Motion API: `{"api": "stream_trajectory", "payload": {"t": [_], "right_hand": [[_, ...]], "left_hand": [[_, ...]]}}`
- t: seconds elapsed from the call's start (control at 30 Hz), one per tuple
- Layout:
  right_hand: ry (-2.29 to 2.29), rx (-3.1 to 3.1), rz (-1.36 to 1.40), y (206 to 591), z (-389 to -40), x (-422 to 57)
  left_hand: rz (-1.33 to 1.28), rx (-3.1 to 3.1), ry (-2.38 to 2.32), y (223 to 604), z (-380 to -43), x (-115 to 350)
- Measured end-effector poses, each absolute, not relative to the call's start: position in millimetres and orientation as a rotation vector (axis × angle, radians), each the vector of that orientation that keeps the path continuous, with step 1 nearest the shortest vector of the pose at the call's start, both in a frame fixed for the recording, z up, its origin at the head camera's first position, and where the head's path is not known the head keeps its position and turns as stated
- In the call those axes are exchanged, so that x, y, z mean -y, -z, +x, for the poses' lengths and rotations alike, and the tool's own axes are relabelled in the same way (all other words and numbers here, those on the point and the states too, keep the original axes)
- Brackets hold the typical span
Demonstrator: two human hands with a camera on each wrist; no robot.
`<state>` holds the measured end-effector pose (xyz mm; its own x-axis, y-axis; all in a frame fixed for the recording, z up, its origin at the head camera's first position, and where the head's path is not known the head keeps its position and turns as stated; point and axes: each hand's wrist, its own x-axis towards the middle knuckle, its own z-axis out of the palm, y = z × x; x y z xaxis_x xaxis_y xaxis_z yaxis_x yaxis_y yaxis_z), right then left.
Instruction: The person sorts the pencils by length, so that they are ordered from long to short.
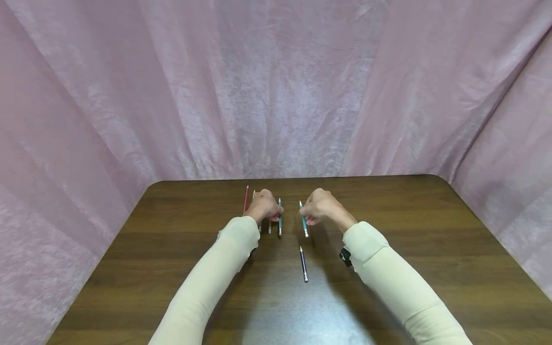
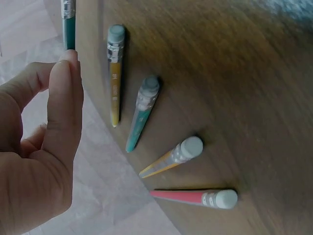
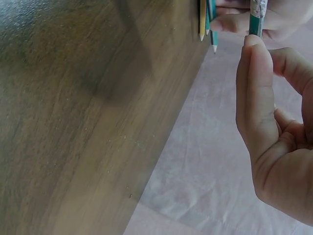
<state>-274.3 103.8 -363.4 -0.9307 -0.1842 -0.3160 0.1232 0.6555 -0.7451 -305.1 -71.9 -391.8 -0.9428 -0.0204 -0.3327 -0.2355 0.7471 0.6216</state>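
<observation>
My left hand (image 1: 265,206) pinches a teal pencil (image 1: 280,225) between thumb and fingertips, near the middle of the table. In the left wrist view the same pencil (image 2: 69,32) rises from the fingertips, eraser end up. To the right, my right hand (image 1: 321,208) pinches another teal pencil (image 1: 305,229), tilted slightly, its point toward the far edge. Its metal band and green shaft (image 3: 256,22) show above the fingertips in the right wrist view. A dark pencil (image 1: 304,264) lies nearer to me, below the right hand's pencil.
Left of the held pencils, a red pencil (image 2: 181,196), a yellow pencil (image 2: 115,88), a green pencil (image 2: 141,120) and a grey-and-yellow pencil (image 2: 168,160) are spread on the wooden table (image 1: 142,268). My left hand partly covers them from above. Pink curtains (image 1: 297,96) hang behind.
</observation>
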Motion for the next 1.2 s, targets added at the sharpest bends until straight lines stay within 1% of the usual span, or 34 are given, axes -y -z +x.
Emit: {"api": "stream_trajectory", "payload": {"t": [0.2,0.43,1.2], "right_hand": [[1.173,-2.503,-0.049,362.4,-271.7,-102.5],[1.168,-2.493,-0.062,361.4,-270.9,-102.8],[1.168,-2.497,-0.100,363.2,-271.0,-104.8]], "left_hand": [[-0.239,-2.659,-0.963,397.5,-308.1,73.4],[-0.201,-2.719,-0.899,402.4,-308.0,74.0],[-0.223,-2.800,-0.873,404.6,-308.0,66.9]]}}
